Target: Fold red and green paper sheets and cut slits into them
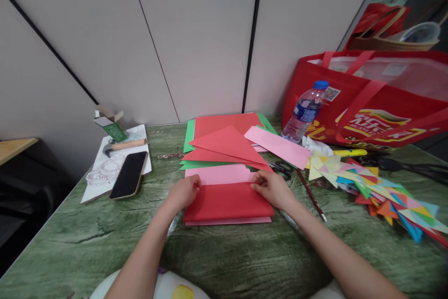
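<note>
A red paper sheet lies folded over a pink sheet on the green table just in front of me. My left hand pinches the fold's upper left edge, fingers closed on the red paper. My right hand pinches the upper right edge in the same way. Behind them lies a stack of red, green and pink paper.
A phone, a hammer, bead bracelets and a small box lie on white paper at the left. Scissors, a pencil, folded coloured triangles, a water bottle and a red bag are at the right.
</note>
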{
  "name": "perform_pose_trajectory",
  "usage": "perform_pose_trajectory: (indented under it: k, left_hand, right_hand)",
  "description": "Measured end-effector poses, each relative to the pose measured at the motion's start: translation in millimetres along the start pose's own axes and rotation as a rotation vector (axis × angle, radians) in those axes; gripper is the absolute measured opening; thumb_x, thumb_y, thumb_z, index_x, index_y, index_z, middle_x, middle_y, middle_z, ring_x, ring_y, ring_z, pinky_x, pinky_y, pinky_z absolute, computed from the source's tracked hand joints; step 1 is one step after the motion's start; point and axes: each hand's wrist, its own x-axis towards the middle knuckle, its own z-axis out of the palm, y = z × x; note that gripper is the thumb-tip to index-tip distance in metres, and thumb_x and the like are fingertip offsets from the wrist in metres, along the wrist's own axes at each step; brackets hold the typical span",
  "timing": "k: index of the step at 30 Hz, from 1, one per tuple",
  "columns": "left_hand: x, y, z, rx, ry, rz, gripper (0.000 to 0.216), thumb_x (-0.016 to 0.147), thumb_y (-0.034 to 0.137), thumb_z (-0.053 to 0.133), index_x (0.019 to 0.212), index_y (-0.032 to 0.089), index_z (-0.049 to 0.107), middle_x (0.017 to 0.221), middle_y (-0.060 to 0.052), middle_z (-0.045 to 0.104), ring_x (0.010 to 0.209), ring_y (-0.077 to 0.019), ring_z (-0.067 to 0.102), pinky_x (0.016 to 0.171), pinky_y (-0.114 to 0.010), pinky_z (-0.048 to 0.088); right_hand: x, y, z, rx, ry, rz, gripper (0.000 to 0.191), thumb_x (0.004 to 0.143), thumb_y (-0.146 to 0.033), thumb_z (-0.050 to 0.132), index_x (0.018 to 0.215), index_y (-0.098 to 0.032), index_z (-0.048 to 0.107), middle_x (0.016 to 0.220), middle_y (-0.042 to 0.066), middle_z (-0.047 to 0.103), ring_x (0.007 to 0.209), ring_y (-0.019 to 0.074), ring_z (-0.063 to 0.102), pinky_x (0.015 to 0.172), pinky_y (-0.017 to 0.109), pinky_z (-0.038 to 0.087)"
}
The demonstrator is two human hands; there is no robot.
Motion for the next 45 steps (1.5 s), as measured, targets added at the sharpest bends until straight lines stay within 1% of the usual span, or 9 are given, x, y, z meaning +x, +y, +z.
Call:
perform_pose_trajectory:
  k: [7,13,19,24,27,31,36,41,45]
  left_hand:
    - [-3.7,7.7,0.3,0.182,-0.047,-0.025,0.019,0.076,0.017,0.040,0.086,0.024,0.054,0.083,-0.007,0.066,0.078,-0.0234,0.061,0.063,-0.031,0.039]
    - [-8.6,14.9,-1.8,0.299,-0.060,-0.051,0.023,0.081,0.023,0.035,0.093,0.022,0.054,0.080,-0.011,0.067,0.076,-0.0286,0.063,0.059,-0.036,0.042]
    - [-9.9,19.6,-4.0,0.378,0.011,-0.069,0.021,0.078,0.024,0.044,0.093,0.017,0.057,0.086,-0.016,0.064,0.084,-0.0315,0.061,0.064,-0.040,0.042]
    - [-9.8,25.9,-1.9,0.314,0.000,0.141,0.021,0.077,0.010,0.039,0.083,0.019,0.057,0.092,-0.008,0.061,0.081,-0.0175,0.059,0.070,-0.028,0.041]
    - [-9.8,29.4,2.4,0.277,-0.015,0.258,0.022,0.076,0.006,0.037,0.079,0.019,0.055,0.089,-0.004,0.059,0.080,-0.0131,0.058,0.071,-0.023,0.040]
    - [-9.7,35.0,8.2,0.287,-0.011,0.276,0.017,0.081,0.020,0.039,0.093,0.019,0.052,0.091,-0.007,0.056,0.079,-0.0194,0.058,0.070,-0.030,0.041]
    - [-8.6,42.1,14.6,0.295,0.000,0.249,0.028,0.079,0.034,0.046,0.103,0.018,0.048,0.096,-0.012,0.053,0.084,-0.0274,0.057,0.067,-0.037,0.042]
    - [-7.1,44.5,15.9,0.210,-0.060,0.342,0.011,0.080,0.021,0.044,0.088,0.020,0.052,0.092,-0.005,0.055,0.087,-0.0189,0.056,0.073,-0.028,0.041]
    - [-8.9,44.2,14.8,0.164,-0.087,0.376,0.010,0.078,0.028,0.050,0.081,0.019,0.054,0.092,-0.005,0.054,0.089,-0.0200,0.053,0.076,-0.029,0.040]
  right_hand:
    - [-3.7,-11.4,-0.4,-0.217,0.040,0.066,0.014,0.067,-0.023,0.058,0.080,-0.021,0.057,0.069,-0.001,0.062,0.065,0.0156,0.056,0.055,0.023,0.033]
    - [-12.0,-31.2,-0.7,-0.510,-0.039,0.073,0.012,0.075,-0.024,0.050,0.082,-0.025,0.060,0.085,0.004,0.061,0.079,0.0200,0.057,0.058,0.025,0.033]
    - [-10.1,-30.7,3.3,-0.504,-0.054,-0.091,0.017,0.076,-0.014,0.046,0.083,-0.019,0.061,0.096,0.008,0.055,0.093,0.0199,0.051,0.073,0.026,0.035]
    - [-5.8,-29.7,7.8,-0.469,-0.213,-0.208,0.033,0.069,-0.002,0.044,0.092,-0.020,0.057,0.092,0.003,0.057,0.083,0.0148,0.054,0.072,0.022,0.034]
    - [-7.9,-32.6,7.4,-0.468,-0.236,-0.242,0.023,0.077,-0.012,0.044,0.095,-0.022,0.055,0.094,0.003,0.056,0.084,0.0160,0.054,0.071,0.024,0.035]
    - [-12.8,-39.2,7.2,-0.509,-0.227,-0.242,0.021,0.079,-0.036,0.050,0.096,-0.024,0.054,0.097,0.005,0.054,0.085,0.0191,0.054,0.069,0.026,0.036]
    - [-13.7,-45.9,10.8,-0.524,-0.241,-0.258,0.016,0.079,-0.027,0.052,0.094,-0.023,0.055,0.097,0.004,0.057,0.091,0.0194,0.054,0.072,0.026,0.036]
    - [-16.4,-51.9,15.1,-0.391,-0.341,-0.319,0.024,0.078,-0.010,0.042,0.094,-0.022,0.056,0.096,0.002,0.058,0.089,0.0157,0.056,0.074,0.023,0.036]
    - [-21.4,-55.4,15.5,-0.346,-0.391,-0.285,0.018,0.080,-0.027,0.047,0.095,-0.023,0.057,0.094,0.002,0.055,0.082,0.0167,0.056,0.071,0.025,0.037]
